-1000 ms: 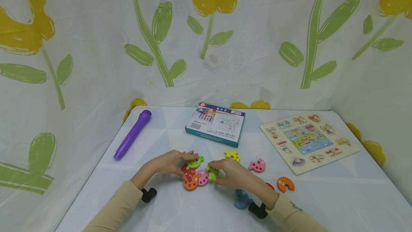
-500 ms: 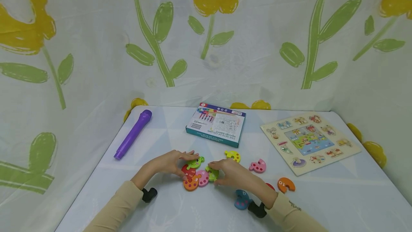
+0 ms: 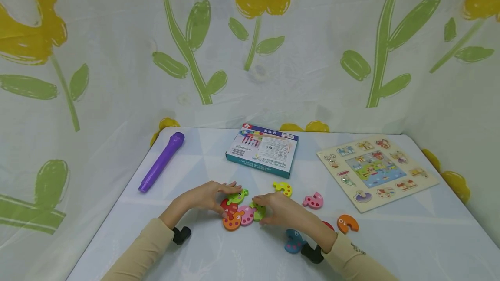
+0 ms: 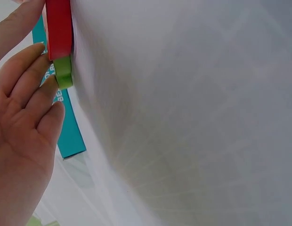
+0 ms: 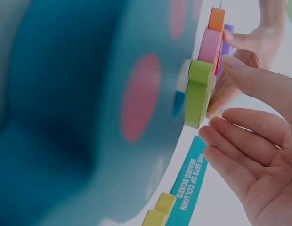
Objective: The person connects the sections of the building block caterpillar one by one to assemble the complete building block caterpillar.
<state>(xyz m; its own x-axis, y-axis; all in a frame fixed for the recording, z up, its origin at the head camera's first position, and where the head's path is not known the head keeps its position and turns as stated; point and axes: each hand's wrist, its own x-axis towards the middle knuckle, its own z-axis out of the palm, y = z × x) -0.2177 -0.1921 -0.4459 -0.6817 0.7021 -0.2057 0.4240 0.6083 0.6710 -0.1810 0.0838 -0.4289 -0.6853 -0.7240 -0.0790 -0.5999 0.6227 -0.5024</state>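
Your left hand [image 3: 205, 197] is arching over the far-left end of the curved row of glossy toy pieces [image 3: 236, 220], grip spread, fingers at the green smiling-head piece [image 3: 237, 197]. Your right hand [image 3: 286, 209], grip also loosely spread, is bracketing the lime-green rounded end piece [image 3: 259, 213], which is lying left of that palm, nearer it than your left hand. The row's long axis is bending from far left, nearward, then right.
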